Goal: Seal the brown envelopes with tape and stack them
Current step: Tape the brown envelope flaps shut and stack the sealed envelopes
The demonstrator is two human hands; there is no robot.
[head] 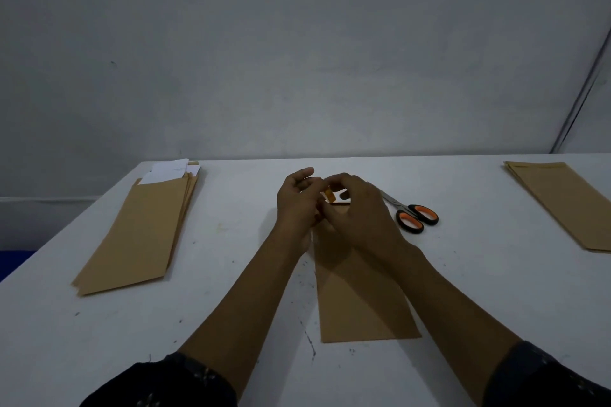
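We are pinching the tape [329, 195] between both hands' fingers [334, 183] above the envelope [357, 301]; slack is risking it folding onto itself.

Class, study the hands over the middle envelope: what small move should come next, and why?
Probably lower the tape piece onto the top end of the middle envelope and press it flat. Both the left hand and the right hand pinch it just above that end, and the scissors lie aside.

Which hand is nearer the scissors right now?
Right. The right hand sits just beside the scissors, covering their blade tips; the left hand is farther, beyond the right hand.
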